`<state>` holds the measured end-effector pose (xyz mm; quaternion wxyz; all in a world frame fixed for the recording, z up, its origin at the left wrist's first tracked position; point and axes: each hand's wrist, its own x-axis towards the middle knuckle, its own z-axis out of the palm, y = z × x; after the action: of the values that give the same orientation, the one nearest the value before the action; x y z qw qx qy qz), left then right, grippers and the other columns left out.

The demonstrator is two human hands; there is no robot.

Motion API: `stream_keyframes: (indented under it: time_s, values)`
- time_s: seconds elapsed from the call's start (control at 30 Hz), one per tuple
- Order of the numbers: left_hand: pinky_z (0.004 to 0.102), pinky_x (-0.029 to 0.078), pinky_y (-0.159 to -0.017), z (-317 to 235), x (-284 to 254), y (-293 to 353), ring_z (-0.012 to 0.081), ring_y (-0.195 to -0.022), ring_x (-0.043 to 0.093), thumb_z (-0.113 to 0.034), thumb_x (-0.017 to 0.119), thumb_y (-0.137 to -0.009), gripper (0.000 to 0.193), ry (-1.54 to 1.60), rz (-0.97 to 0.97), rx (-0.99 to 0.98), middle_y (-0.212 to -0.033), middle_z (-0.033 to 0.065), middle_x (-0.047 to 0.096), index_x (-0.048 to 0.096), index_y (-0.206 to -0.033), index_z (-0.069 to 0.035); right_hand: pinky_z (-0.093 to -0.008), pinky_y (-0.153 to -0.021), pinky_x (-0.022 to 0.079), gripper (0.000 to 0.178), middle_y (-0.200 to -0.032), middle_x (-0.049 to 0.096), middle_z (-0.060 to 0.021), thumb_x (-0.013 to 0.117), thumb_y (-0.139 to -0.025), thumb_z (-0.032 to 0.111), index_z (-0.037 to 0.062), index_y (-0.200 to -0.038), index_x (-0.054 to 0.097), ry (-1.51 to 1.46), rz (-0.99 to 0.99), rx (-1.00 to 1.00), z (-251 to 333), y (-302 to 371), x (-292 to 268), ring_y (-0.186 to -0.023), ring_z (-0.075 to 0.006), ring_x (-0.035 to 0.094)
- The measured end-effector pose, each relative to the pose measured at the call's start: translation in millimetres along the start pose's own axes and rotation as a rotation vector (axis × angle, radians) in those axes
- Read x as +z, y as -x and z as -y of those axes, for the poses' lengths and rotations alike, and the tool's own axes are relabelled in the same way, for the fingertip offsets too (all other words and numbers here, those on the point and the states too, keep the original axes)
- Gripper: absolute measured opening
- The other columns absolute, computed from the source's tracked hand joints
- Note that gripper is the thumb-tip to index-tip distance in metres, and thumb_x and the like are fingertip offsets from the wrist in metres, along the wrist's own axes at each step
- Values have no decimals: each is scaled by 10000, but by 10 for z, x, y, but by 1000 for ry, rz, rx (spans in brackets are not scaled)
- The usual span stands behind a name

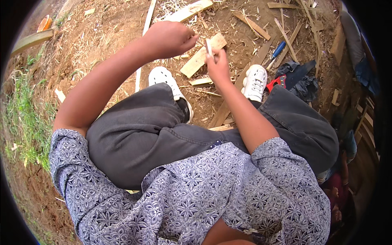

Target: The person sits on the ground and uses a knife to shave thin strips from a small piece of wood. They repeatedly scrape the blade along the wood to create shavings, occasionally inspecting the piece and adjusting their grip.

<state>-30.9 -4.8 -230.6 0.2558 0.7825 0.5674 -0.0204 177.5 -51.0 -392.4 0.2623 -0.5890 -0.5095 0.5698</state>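
Note:
My left hand (171, 39) is closed in a pinch above the ground, beyond my left shoe. Something thin seems to stick out from its fingertips, too small to make out. A short gap to the right, my right hand (218, 66) is closed around a small flat pale piece with a brown edge (209, 49), held upright towards the left fingertips. Below both hands, a short pale board (196, 62) lies slanted on the ground, touched by neither.
White shoes (254, 83) flank the work spot. To the right lie a blue-handled tool (279, 50), a red-handled tool (275, 83) and dark plastic (304, 83). Wood strips (252, 25) and shavings cover the soil. Grass (26, 118) grows at left; another person (337, 196) is at the right edge.

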Motion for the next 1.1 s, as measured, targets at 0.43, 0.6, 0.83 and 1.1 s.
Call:
stream_keyframes:
  time_s: [0.43, 0.6, 0.83, 1.1]
  values:
    - [514, 536, -629, -7, 19, -52, 403, -632, 653, -418, 472, -1027, 541, -68, 30, -13, -642, 186, 642, 695, -704, -45, -344, -713, 526, 271, -983, 696, -131, 585, -1001, 161, 48, -1236, 513, -173, 136, 90, 601, 94, -59, -785, -165, 681]
    - [525, 527, -656, -8, -5, -96, 407, -653, 641, -404, 439, -1054, 532, -40, 65, -25, -665, 202, 638, 681, -775, -20, -367, -713, 530, 304, -978, 688, -148, 587, -997, 198, 52, -1249, 500, -4, 51, 133, 78, 34, -18, -784, -199, 678]
    - [512, 523, -654, -16, -9, -107, 372, -618, 637, -401, 420, -1070, 561, -47, 75, -34, -641, 186, 623, 664, -748, -12, -273, -587, 428, 314, -810, 633, -43, 591, -1028, 199, 51, -1282, 480, 83, 55, 119, -43, 114, -104, -668, -95, 548]
    - [515, 511, -647, -13, -54, -99, 348, -591, 608, -398, 387, -1082, 569, -7, 185, -74, -617, 179, 587, 643, -759, -6, -389, -813, 546, 304, -1080, 680, -221, 615, -993, 216, 63, -1234, 510, -64, 77, 141, 238, 122, -83, -910, -240, 712]
